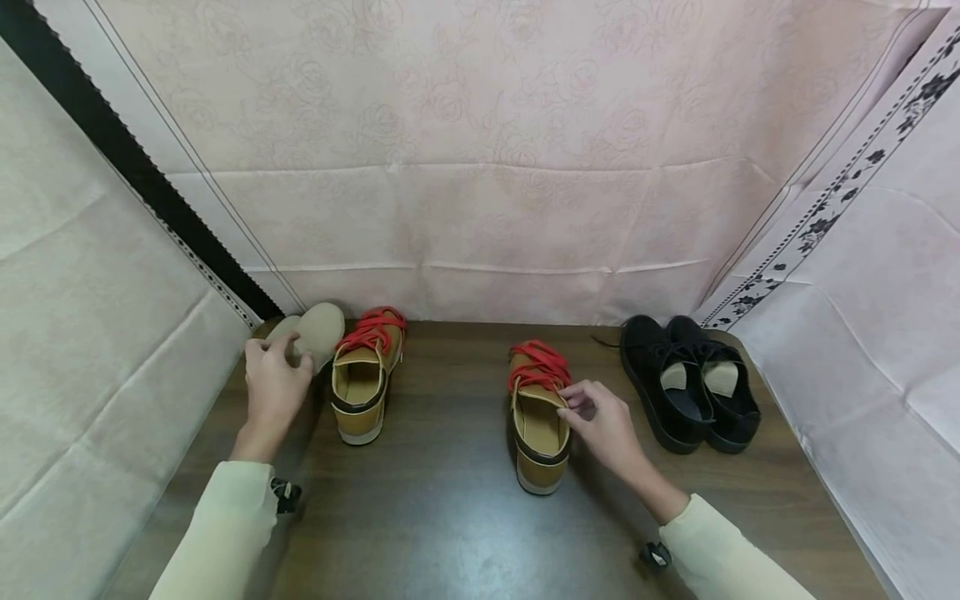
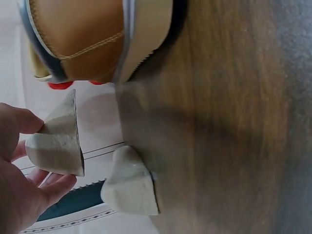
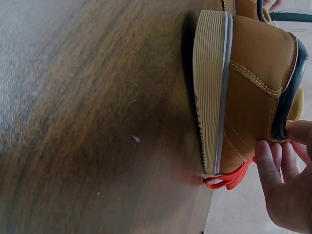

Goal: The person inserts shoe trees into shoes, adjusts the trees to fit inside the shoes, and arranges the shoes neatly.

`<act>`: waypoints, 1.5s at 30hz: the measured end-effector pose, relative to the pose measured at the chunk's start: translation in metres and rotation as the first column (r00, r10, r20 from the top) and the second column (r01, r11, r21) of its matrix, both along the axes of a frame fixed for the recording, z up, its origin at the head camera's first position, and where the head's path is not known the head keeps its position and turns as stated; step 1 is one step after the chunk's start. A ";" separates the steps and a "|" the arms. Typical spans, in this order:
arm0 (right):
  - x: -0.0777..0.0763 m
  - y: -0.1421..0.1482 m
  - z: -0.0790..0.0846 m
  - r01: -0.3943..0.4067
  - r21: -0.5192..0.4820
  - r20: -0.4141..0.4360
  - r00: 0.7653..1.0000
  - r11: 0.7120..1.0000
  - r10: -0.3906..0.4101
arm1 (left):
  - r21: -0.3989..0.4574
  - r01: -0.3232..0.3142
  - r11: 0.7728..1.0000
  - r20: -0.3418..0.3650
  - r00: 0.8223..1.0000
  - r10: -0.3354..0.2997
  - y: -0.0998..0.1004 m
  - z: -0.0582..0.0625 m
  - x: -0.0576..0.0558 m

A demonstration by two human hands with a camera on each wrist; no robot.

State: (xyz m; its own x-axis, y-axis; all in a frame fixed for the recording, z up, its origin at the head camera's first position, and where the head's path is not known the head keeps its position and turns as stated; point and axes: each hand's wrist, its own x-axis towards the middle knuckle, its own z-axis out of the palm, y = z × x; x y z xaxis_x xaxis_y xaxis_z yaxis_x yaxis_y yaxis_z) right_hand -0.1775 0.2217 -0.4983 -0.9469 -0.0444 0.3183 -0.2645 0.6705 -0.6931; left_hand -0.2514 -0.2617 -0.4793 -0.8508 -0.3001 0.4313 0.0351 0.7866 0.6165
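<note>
My left hand (image 1: 273, 375) holds a beige toe-shaped shoe insert (image 2: 58, 139) between thumb and fingers, its hollow edge turned outward. A second, matching insert (image 2: 129, 185) lies on the table close by. Just right of that hand stands a tan shoe (image 1: 362, 387) with red laces, heel toward me. My right hand (image 1: 603, 421) pinches the right side of the collar of the other tan shoe (image 1: 540, 433), thumb inside the opening and fingers outside. This shoe stands on its ribbed sole (image 3: 209, 92), also heel toward me.
A pair of black shoes (image 1: 686, 387) stands at the right, with beige inserts showing inside and a lace trailing left. The wood-look table (image 1: 420, 517) ends at a pale floral cloth (image 1: 465, 208) behind, with cloth walls on both sides.
</note>
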 end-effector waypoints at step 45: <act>0.001 -0.001 0.000 0.016 0.004 0.031 0.999 1.000 -0.016 | -0.136 0.284 0.949 -0.181 0.935 -0.306 0.084 0.083 0.066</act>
State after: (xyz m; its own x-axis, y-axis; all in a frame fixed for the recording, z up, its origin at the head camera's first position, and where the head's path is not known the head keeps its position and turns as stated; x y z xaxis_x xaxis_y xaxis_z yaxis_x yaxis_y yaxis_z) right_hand -0.1762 0.2206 -0.4983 -0.9570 -0.0307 0.2884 -0.2322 0.6772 -0.6983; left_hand -0.1852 -0.1773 -0.3964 -0.7887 0.0081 0.6147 0.3874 0.7829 0.4868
